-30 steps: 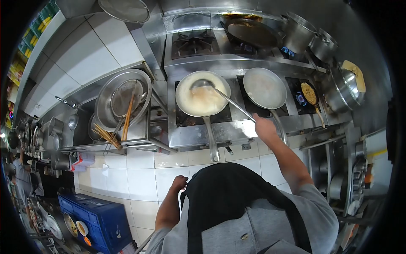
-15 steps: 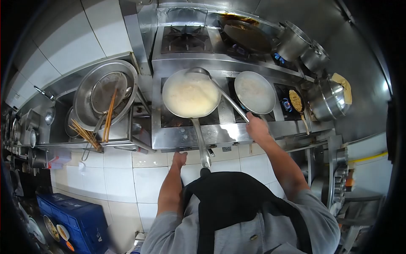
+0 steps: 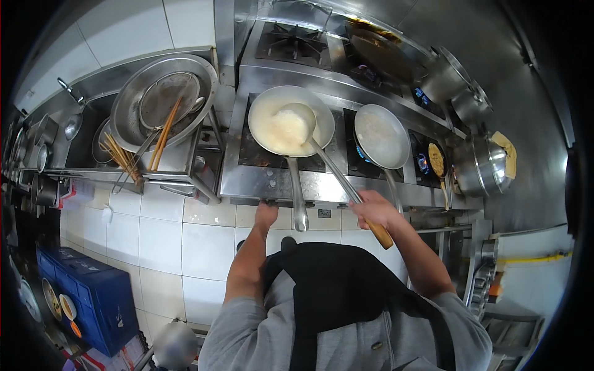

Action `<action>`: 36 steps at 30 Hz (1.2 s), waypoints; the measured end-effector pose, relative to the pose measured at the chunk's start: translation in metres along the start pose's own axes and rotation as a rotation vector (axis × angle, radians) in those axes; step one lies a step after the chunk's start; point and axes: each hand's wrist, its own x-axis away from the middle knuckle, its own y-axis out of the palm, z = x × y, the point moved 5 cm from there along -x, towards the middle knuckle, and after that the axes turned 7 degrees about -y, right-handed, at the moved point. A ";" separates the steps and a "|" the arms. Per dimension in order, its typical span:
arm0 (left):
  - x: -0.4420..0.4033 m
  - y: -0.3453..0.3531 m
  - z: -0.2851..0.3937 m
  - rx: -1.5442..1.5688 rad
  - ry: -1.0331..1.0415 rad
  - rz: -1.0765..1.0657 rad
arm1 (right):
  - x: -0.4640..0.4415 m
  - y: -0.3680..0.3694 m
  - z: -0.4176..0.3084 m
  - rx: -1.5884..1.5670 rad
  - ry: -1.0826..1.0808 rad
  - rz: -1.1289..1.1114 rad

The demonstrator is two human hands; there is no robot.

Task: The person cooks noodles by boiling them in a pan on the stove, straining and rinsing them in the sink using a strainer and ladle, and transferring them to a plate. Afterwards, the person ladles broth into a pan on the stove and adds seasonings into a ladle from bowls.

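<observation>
Gripping the ladle (image 3: 337,173) by its handle, our right hand (image 3: 376,210) is wrapped round it, the wooden end jutting out towards us. The ladle's bowl is in the pale liquid inside the left pan (image 3: 325,117) – to the right of the pan's middle. That pan sits on the front of the stove (image 3: 272,182), its metal handle pointing our way. Our left hand (image 3: 266,214) is at the stove's front edge, left of that handle; its fingertips are hidden, so we cannot tell whether it grasps anything. Beside the left pan we see a grey pan (image 3: 401,120) over a blue flame – and further right a small pan (image 3: 445,190) holding flat, browned food (image 3: 437,161).
</observation>
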 end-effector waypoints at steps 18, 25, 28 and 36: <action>0.028 -0.011 -0.042 -0.067 -0.121 0.136 | -0.043 -0.034 -0.014 1.056 -0.495 0.552; 0.017 -0.005 -0.092 -0.191 -0.101 -0.013 | -0.040 -0.007 0.012 0.791 -0.281 0.285; 0.026 -0.013 -0.115 -0.259 -0.123 -0.135 | -0.028 0.007 0.020 0.314 -0.171 0.119; 0.087 -0.087 -0.192 -0.345 -0.456 -0.236 | 0.019 0.018 0.011 0.030 -0.083 0.041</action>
